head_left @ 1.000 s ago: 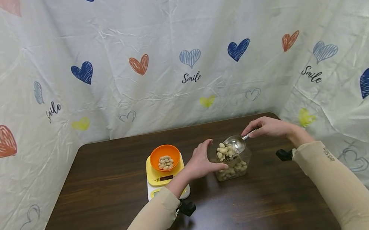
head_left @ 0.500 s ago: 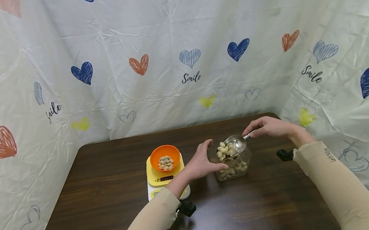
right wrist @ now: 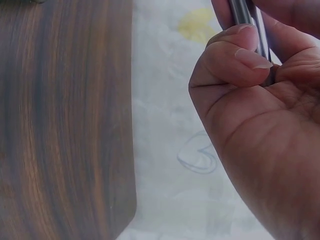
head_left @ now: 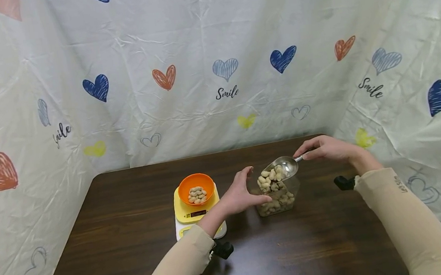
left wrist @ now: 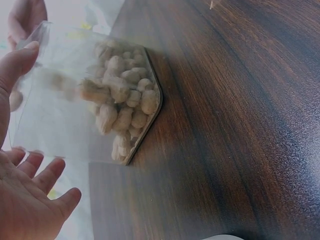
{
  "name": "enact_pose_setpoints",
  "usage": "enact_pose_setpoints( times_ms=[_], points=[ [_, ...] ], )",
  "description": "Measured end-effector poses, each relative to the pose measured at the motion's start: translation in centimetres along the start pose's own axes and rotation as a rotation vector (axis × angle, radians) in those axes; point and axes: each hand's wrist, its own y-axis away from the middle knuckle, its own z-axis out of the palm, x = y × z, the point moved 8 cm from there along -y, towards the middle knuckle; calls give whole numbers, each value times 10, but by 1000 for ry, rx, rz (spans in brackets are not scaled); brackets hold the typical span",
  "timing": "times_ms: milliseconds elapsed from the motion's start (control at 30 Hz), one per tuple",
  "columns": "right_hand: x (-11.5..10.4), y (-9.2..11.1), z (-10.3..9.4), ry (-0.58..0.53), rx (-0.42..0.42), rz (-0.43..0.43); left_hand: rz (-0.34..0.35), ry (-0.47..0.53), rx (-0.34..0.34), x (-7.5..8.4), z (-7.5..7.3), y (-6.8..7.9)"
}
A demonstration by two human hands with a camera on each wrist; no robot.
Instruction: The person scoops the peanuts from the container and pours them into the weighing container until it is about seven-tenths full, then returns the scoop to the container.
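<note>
My left hand (head_left: 239, 197) holds a clear plastic container (head_left: 296, 187) between thumb and fingers near its top. Peanuts (left wrist: 122, 95) show through the container's wall in the left wrist view, heaped at its bottom. At the container's mouth is a metal scoop (head_left: 289, 166) with several peanuts (head_left: 270, 175) in it. My right hand (head_left: 328, 149) grips the scoop by its handle (right wrist: 261, 37), fingers curled round it. Left of the container, an orange bowl (head_left: 184, 187) with some peanuts (head_left: 197, 195) in it sits on a yellow and white kitchen scale (head_left: 181, 212).
The dark wooden table (head_left: 133, 227) carries the scale and container. My left forearm passes over the scale's front, hiding part of its display. A white curtain (head_left: 191, 127) printed with hearts hangs along the table's back and sides.
My right hand has raised the scoop slightly and shifted it a little right, with peanuts in it. The left hand, container, scale and bowl stay in place.
</note>
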Motion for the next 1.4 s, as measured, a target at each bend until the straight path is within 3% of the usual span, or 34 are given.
enact_pose_setpoints(
  times_ms=[433,933,1133,1400],
  points=[
    [-4,5,-2,-46,0,10,-1,-24,18,0,-5,0],
    [-2,8,-2,-107,63,23,2,38,27,-1,-2,2],
    [-11,8,2,-174,99,22,-10,-13,30,1,-12,17],
    [-30,9,17,-207,112,18,12,-62,53,1,-44,51]
  ],
)
